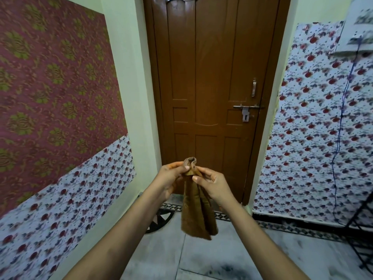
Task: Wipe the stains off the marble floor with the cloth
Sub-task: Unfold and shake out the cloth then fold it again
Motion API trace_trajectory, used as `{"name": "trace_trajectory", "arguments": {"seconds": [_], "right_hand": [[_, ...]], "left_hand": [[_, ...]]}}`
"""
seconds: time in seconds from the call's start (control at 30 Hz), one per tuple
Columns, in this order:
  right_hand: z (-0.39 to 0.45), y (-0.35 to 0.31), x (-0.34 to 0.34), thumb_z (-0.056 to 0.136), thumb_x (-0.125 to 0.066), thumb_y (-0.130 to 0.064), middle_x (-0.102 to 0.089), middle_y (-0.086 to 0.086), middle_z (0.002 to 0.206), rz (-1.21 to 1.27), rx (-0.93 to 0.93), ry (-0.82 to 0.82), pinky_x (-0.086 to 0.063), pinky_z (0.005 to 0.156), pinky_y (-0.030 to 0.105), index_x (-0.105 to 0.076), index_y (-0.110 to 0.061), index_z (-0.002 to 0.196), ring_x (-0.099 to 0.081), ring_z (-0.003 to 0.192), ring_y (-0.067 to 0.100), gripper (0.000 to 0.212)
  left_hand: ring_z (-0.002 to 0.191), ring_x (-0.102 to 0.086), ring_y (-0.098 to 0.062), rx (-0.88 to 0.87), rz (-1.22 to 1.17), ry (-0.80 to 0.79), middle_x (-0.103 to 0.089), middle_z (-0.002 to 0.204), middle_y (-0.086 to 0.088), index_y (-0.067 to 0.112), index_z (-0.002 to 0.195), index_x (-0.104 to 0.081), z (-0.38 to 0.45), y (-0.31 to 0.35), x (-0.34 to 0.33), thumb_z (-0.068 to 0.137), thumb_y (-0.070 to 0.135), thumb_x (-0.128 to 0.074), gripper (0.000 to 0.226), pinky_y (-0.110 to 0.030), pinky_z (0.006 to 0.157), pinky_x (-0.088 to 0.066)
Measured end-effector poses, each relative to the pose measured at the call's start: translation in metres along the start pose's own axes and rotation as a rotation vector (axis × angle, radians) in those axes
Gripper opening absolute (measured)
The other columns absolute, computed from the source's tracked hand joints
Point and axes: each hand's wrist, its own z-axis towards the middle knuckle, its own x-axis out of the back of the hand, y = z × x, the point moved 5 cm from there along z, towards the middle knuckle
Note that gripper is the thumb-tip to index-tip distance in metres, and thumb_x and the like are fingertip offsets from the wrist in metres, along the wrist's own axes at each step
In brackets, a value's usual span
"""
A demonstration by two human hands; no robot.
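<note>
Both hands raised together at chest height, each pinching the bunched top edge of the brown cloth (196, 207): left hand (171, 179) on its left side, right hand (212, 185) on its right. The cloth hangs folded below the hands, clear of the marble floor (262, 257). Beyond the hands, a closed brown door (212, 77) with a metal latch (245, 110).

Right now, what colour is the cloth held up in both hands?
The cloth is plain brown, close to the door's shade, seen best in the head view.
</note>
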Motion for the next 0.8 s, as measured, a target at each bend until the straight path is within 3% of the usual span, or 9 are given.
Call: {"name": "trace_trajectory", "arguments": {"seconds": [0.07, 0.17, 0.3, 0.4, 0.5, 0.6, 0.7, 0.8], "right_hand": [[-0.002, -0.001, 0.0, 0.087, -0.062, -0.011, -0.07, 0.003, 0.102, -0.036, 0.013, 0.004, -0.053, 0.083, 0.026, -0.062, -0.011, 0.118, -0.066, 0.094, 0.016, 0.03], [-0.004, 0.002, 0.003, 0.091, -0.057, -0.017, -0.072, 0.003, 0.086, 0.039, -0.03, 0.003, -0.054, 0.067, 0.025, -0.067, -0.015, 0.108, -0.069, 0.079, 0.018, 0.02], [-0.002, 0.005, 0.016, 0.094, -0.052, -0.018, -0.071, 0.005, 0.084, 0.18, -0.131, 0.103, -0.053, 0.061, 0.021, -0.067, -0.012, 0.097, -0.068, 0.076, 0.016, 0.017], [0.0, 0.005, 0.039, 0.098, -0.045, -0.018, -0.067, 0.006, 0.082, 0.18, -0.182, 0.286, -0.049, 0.06, 0.022, -0.063, -0.01, 0.088, -0.064, 0.074, 0.016, 0.022], [0.002, -0.001, 0.06, 0.1, -0.041, -0.019, -0.064, 0.01, 0.084, 0.21, -0.213, 0.377, -0.05, 0.064, 0.028, -0.061, -0.012, 0.087, -0.061, 0.074, 0.019, 0.025], [0.009, -0.014, 0.068, 0.101, -0.038, -0.019, -0.063, 0.003, 0.082, 0.23, -0.178, 0.322, -0.047, 0.055, 0.02, -0.058, -0.017, 0.085, -0.06, 0.073, 0.013, 0.026], [0.015, -0.028, 0.07, 0.1, -0.036, -0.016, -0.065, 0.0, 0.071, 0.439, -0.139, 0.246, -0.051, 0.055, 0.018, -0.057, -0.016, 0.084, -0.063, 0.065, 0.01, 0.026], [0.018, -0.042, 0.074, 0.096, -0.037, -0.012, -0.062, -0.002, 0.058, 0.642, -0.106, 0.145, -0.049, 0.057, 0.021, -0.058, -0.012, 0.077, -0.059, 0.052, 0.009, 0.028]], "left_hand": [[0.082, -0.062, -0.02, -0.007, 0.034, -0.007, -0.067, 0.085, -0.011, 0.007, 0.086, -0.067, -0.001, 0.003, 0.002, 0.084, -0.004, -0.057, 0.015, -0.032, 0.087, -0.049], [0.089, -0.058, -0.027, -0.009, 0.063, 0.028, -0.065, 0.085, -0.013, 0.007, 0.086, -0.069, 0.0, 0.004, 0.005, 0.082, -0.004, -0.055, 0.019, -0.041, 0.095, -0.045], [0.086, -0.054, -0.026, 0.019, 0.103, 0.085, -0.06, 0.086, -0.011, 0.01, 0.09, -0.067, -0.003, 0.006, 0.008, 0.085, 0.005, -0.045, 0.024, -0.035, 0.069, -0.049], [0.083, -0.053, -0.025, 0.04, 0.117, 0.152, -0.057, 0.085, -0.01, 0.013, 0.09, -0.065, -0.002, 0.011, 0.021, 0.087, 0.009, -0.042, 0.024, -0.031, 0.066, -0.044], [0.078, -0.056, -0.02, -0.057, 0.168, 0.209, -0.061, 0.092, -0.01, 0.018, 0.089, -0.064, 0.006, 0.026, 0.045, 0.091, 0.005, -0.047, 0.021, -0.027, 0.063, -0.043], [0.087, -0.057, -0.022, -0.149, 0.209, 0.196, -0.061, 0.107, -0.01, 0.021, 0.103, -0.059, 0.01, 0.038, 0.052, 0.091, 0.005, -0.053, 0.021, -0.028, 0.069, -0.046], [0.093, -0.057, -0.021, -0.236, 0.166, 0.147, -0.059, 0.108, -0.008, 0.02, 0.111, -0.056, 0.008, 0.051, 0.045, 0.092, 0.004, -0.052, 0.025, -0.034, 0.08, -0.049], [0.09, -0.058, -0.018, -0.298, 0.109, -0.066, -0.06, 0.102, -0.004, 0.021, 0.109, -0.06, -0.001, 0.066, 0.033, 0.09, 0.005, -0.054, 0.025, -0.032, 0.076, -0.049]]}}
